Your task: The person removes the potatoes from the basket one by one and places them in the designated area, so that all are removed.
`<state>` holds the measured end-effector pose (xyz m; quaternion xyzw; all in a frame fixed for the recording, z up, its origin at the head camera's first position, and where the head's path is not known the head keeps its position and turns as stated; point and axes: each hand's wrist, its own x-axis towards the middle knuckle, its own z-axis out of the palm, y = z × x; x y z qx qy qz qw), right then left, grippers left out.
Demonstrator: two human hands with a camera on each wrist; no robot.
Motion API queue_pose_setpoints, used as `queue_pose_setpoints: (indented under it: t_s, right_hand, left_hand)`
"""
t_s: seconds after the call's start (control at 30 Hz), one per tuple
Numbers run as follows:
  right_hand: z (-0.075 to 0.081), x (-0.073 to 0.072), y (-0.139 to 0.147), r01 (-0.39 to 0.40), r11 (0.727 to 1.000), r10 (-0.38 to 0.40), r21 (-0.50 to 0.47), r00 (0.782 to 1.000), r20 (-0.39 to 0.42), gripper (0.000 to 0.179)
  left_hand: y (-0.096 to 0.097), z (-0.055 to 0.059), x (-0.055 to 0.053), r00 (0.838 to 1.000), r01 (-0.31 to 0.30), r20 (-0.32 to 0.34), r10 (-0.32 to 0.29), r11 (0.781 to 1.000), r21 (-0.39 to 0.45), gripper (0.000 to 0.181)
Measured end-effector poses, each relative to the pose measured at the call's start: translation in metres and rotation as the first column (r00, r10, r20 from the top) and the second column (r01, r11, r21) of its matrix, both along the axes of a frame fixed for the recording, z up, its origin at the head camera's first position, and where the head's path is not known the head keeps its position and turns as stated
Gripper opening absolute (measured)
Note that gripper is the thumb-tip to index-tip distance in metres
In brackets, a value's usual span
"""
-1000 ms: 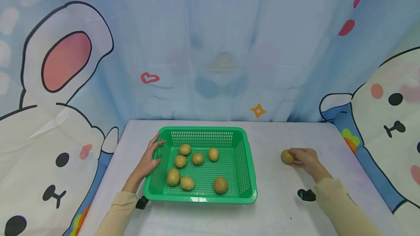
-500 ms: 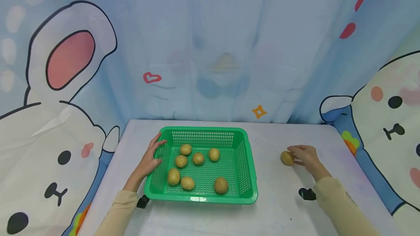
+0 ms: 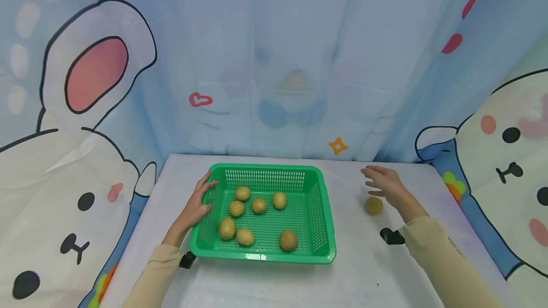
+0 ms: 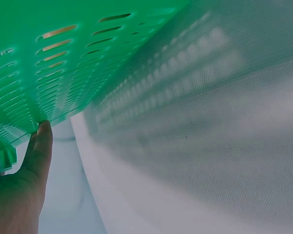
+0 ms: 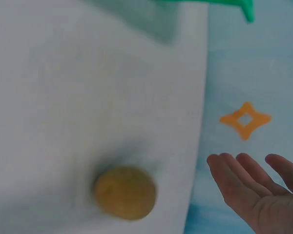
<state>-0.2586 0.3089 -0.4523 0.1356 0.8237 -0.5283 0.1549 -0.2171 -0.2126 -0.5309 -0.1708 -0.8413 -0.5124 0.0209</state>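
Observation:
My left hand (image 3: 194,209) rests at the left side of a green plastic basket (image 3: 261,254), its spread fingers over the rim. In the left wrist view, a fairly straight finger of the left hand (image 4: 24,180) touches the slotted outer wall of the basket (image 4: 58,87). Several potatoes lie inside, among them a larger one (image 3: 288,240) near the front. My right hand (image 3: 387,185) hovers above the table with loosely stretched fingers and holds nothing. Just below it, apart from the hand, a single potato (image 3: 374,206) sits on the tabletop; the right wrist view also shows this potato (image 5: 125,192).
White cloth covers the table (image 3: 351,274). Behind it hangs a blue curtain (image 3: 282,118) printed with cartoon figures. Dark wrist devices show under both sleeves, such as the right one (image 3: 391,236).
My right hand has let go of the potato and moved up and slightly left, leaving it on the table. My left hand and the basket stay as they were.

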Motion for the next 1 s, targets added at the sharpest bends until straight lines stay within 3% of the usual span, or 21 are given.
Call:
queue_pose_setpoints:
  t_s: [0.2,0.47,0.67,0.83,0.9,1.0]
  right_hand:
    - [0.023,-0.002,-0.037,-0.154,0.980,0.148,-0.123,0.988,-0.053,0.072]
    - [0.041,-0.003,-0.089,-0.324,0.927,0.301,-0.192,0.944,-0.137,0.062]
    - [0.036,-0.004,-0.125,-0.459,0.870,0.448,-0.179,0.889,-0.096,0.054]
    - [0.025,-0.004,-0.144,-0.567,0.805,0.569,-0.175,0.821,-0.044,0.047]
    - [0.019,-0.004,-0.150,-0.595,0.786,0.600,-0.168,0.800,-0.026,0.046]
    - [0.010,-0.003,-0.158,-0.606,0.779,0.614,-0.160,0.789,0.002,0.044]
  left_hand:
    - [0.000,0.001,0.000,1.000,-0.005,0.000,0.005,1.000,0.000,0.074]
    - [0.001,0.001,0.000,1.000,-0.009,-0.019,0.009,1.000,0.006,0.074]
    - [0.001,0.000,-0.001,1.000,-0.012,-0.025,0.012,1.000,0.018,0.073]
    - [0.004,0.003,0.001,0.999,-0.028,-0.034,0.028,1.000,0.002,0.073]
    - [0.007,0.010,0.005,0.999,-0.027,-0.036,0.028,1.000,0.011,0.072]
    - [0.010,0.026,0.013,0.999,-0.016,-0.029,0.017,1.000,0.023,0.070]
